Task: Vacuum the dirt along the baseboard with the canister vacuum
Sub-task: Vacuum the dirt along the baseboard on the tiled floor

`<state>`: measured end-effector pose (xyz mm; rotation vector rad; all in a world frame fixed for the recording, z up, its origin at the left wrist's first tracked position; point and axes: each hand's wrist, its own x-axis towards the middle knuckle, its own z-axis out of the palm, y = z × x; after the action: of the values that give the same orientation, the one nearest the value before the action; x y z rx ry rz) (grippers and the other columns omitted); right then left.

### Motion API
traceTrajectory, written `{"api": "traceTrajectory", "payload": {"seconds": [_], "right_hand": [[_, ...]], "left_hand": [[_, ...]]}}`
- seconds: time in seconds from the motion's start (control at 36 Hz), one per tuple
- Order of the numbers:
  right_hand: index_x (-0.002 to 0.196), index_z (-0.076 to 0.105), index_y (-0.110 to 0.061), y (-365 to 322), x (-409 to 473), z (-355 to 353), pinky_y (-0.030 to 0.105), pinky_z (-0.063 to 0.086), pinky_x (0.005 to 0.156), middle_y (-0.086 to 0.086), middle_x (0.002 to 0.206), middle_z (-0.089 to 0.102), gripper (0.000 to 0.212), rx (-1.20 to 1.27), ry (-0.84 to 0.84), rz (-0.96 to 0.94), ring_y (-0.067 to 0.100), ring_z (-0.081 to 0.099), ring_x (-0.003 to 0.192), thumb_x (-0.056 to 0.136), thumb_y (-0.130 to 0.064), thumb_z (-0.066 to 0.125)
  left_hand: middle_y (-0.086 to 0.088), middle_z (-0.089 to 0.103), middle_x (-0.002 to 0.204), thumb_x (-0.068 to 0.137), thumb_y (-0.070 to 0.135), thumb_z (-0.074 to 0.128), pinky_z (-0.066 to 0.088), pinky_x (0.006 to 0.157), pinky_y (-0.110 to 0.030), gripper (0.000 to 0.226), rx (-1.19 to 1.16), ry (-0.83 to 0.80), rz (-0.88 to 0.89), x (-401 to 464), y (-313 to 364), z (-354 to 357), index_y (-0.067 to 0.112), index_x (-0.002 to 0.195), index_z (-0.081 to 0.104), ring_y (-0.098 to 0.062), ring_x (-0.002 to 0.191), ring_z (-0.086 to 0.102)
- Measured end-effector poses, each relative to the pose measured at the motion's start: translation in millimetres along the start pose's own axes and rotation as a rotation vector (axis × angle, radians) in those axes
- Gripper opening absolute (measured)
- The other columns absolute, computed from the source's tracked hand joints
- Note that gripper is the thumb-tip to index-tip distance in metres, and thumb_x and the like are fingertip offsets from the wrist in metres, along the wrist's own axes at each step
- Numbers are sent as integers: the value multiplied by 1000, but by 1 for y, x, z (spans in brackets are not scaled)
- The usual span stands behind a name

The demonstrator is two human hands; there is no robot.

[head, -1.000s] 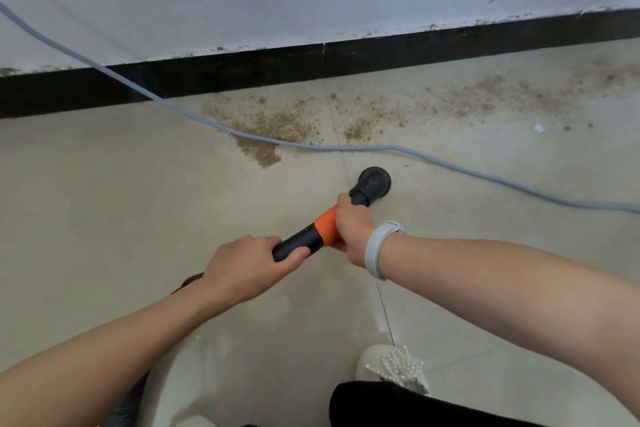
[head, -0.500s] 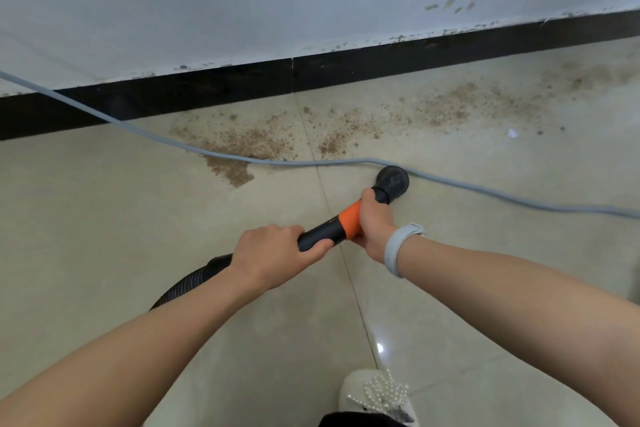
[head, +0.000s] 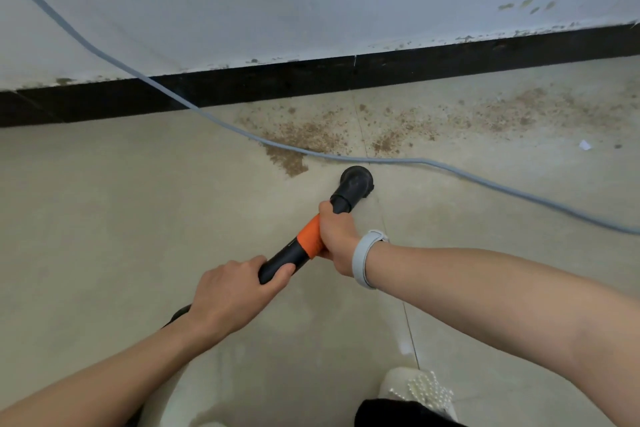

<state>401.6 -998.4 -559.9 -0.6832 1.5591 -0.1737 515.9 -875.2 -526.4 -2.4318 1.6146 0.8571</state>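
Brown dirt [head: 304, 139] beside nozzle [head: 356, 180], both hands gripping wand [head: 291, 253]

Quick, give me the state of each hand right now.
Left hand: closed, gripping the black rear part of the vacuum wand.
Right hand: closed, gripping the wand at its orange band, just behind the round nozzle.

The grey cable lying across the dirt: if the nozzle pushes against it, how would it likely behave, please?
The grey cable curves loosely, so it probably flexes and slides ahead of the nozzle. It looks thin and light, likely dragging dirt along.
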Motion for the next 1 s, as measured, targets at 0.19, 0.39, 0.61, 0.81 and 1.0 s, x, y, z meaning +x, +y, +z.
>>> {"api": "traceTrajectory", "payload": {"seconds": [0.19,0.39,0.61,0.81,1.0], "right_hand": [[106,48,-9,2,3,55,50,50,96,12,102,55,31,-23,-100,-65,33,58,107,95,-36,40],[109,46,-9,3,4,82,50,49,98,10,105,55,32,-37,-141,-86,33,58,110,94,-37,40],[116,48,-6,-15,5,102,49,48,98,11,104,55,41,-107,-132,-132,34,57,110,94,-39,39],[107,45,-10,-27,4,121,51,46,99,12,106,56,35,-139,-154,-134,35,57,109,92,-42,40],[100,47,-9,-28,-3,135,51,51,94,10,97,55,32,-174,-200,-127,35,58,106,93,-40,41]], "left_hand": [[7,52,63,88,71,28,34,57,-30,48,78,89,-113,-16,-36,-3,27,77,44,-20,67,55],[6,51,62,87,71,28,34,58,-30,49,103,145,-153,-18,-58,-3,26,79,46,-22,65,52],[3,55,65,88,70,29,37,60,-30,51,28,172,-187,-5,-72,-4,24,74,45,-25,66,54],[0,58,65,88,69,29,38,61,-31,52,-29,184,-221,2,-84,-6,22,74,47,-26,68,58],[0,60,64,87,68,27,42,61,-31,53,-80,181,-269,-3,-96,-2,22,74,48,-24,66,60]]}}
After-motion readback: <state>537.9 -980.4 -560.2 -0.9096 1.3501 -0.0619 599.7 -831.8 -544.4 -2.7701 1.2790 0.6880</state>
